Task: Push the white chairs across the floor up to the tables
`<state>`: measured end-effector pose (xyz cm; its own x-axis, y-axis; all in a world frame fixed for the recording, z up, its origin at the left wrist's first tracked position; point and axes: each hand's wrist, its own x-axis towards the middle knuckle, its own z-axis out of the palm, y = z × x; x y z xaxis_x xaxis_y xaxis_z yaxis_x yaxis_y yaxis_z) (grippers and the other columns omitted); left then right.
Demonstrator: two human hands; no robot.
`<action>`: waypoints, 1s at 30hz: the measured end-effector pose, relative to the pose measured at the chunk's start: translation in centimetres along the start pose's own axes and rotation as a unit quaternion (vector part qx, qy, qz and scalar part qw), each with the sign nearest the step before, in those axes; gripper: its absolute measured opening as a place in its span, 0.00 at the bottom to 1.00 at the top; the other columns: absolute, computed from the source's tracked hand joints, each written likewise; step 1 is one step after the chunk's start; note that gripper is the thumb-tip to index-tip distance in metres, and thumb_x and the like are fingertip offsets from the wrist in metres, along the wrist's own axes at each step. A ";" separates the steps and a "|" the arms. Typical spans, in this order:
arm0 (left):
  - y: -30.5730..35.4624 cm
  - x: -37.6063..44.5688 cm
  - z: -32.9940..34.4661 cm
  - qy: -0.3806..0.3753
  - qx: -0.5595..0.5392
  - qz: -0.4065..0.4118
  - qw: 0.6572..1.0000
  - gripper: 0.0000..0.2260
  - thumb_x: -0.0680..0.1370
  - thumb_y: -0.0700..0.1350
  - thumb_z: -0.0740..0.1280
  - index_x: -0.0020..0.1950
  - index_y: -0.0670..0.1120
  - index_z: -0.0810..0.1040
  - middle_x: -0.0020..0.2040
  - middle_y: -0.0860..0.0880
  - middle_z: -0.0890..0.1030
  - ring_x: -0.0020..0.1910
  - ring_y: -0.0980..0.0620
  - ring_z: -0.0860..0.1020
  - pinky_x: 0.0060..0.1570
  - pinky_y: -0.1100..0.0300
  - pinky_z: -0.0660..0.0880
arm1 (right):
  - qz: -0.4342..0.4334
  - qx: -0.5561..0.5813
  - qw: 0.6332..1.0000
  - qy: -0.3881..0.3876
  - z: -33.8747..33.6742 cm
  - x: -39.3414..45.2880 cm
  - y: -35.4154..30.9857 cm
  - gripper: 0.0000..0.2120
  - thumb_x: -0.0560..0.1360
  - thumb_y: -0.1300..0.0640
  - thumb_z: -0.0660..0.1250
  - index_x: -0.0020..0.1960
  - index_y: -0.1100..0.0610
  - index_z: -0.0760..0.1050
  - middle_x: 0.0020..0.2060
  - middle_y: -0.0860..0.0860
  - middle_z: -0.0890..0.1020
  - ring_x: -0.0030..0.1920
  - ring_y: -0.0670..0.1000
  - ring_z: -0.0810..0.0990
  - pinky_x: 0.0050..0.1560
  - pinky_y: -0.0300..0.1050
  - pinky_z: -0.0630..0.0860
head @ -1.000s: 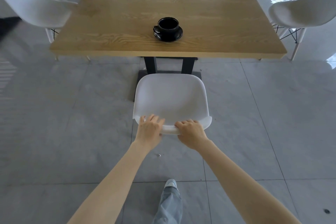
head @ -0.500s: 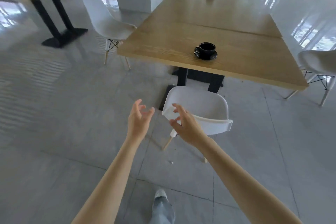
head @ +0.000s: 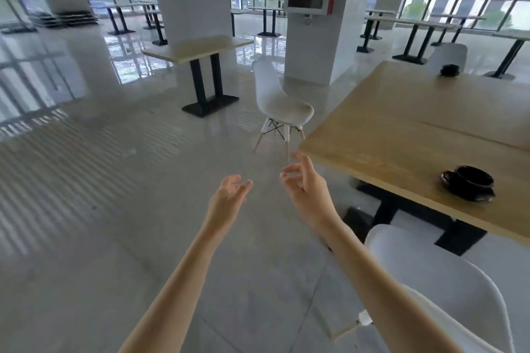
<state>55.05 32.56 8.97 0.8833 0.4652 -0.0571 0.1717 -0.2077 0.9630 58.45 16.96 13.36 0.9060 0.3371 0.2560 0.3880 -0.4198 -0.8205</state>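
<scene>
A white chair (head: 447, 281) stands at the lower right, its seat facing the near edge of the long wooden table (head: 401, 135). A second white chair (head: 278, 100) stands on the floor off the table's left corner, its seat turned toward the table. A third white chair (head: 447, 59) shows at the table's far end. My left hand (head: 229, 198) and my right hand (head: 305, 183) hover over the floor, fingers apart, holding nothing, well short of the second chair.
A black cup on a saucer (head: 469, 183) sits near the table's front edge. A small table (head: 198, 46) with a black base and two white pillars (head: 312, 37) stand behind the second chair. More tables line the windows. Glossy tiled floor spreads to the left.
Both hands have let go of the near chair's back and opened. The view has swung left, putting that chair at the lower right and the second chair ahead.
</scene>
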 end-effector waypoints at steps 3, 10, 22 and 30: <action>-0.1 5.5 -4.0 0.014 -0.020 -0.001 1.000 0.20 0.75 0.48 0.67 0.64 0.41 0.71 0.59 0.38 0.78 0.51 0.46 0.77 0.53 0.55 0.70 | 0.009 0.010 1.000 -0.003 4.6 5.5 -0.7 0.20 0.78 0.58 0.61 0.68 0.55 0.63 0.50 0.48 0.77 0.44 0.50 0.78 0.49 0.45 0.73; -0.1 17.6 -10.5 0.056 -0.015 0.011 0.998 0.19 0.76 0.46 0.67 0.65 0.41 0.70 0.53 0.41 0.80 0.47 0.46 0.77 0.50 0.54 0.71 | 0.025 0.019 0.999 -0.015 13.3 17.8 -0.5 0.20 0.77 0.58 0.62 0.68 0.55 0.64 0.50 0.50 0.78 0.45 0.51 0.78 0.47 0.42 0.71; 3.1 47.1 -17.3 0.060 0.063 0.061 0.994 0.19 0.77 0.49 0.64 0.68 0.47 0.69 0.59 0.48 0.77 0.51 0.55 0.74 0.50 0.62 0.67 | -0.001 0.038 0.999 -0.015 25.4 47.3 0.9 0.21 0.76 0.54 0.63 0.68 0.53 0.63 0.54 0.51 0.79 0.47 0.51 0.79 0.48 0.46 0.75; 1.6 68.4 -21.4 0.044 0.069 -0.001 0.997 0.19 0.77 0.50 0.64 0.67 0.47 0.69 0.60 0.43 0.79 0.59 0.45 0.77 0.57 0.53 0.72 | 0.010 0.054 0.998 -0.031 31.8 66.3 1.3 0.25 0.75 0.50 0.65 0.69 0.51 0.62 0.53 0.49 0.75 0.48 0.48 0.78 0.48 0.55 0.79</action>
<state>106.39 82.48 12.25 0.8421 0.5384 -0.0306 0.2377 -0.3196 0.9172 113.65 65.60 12.99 0.8999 0.3825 0.2093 0.3462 -0.3350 -0.8763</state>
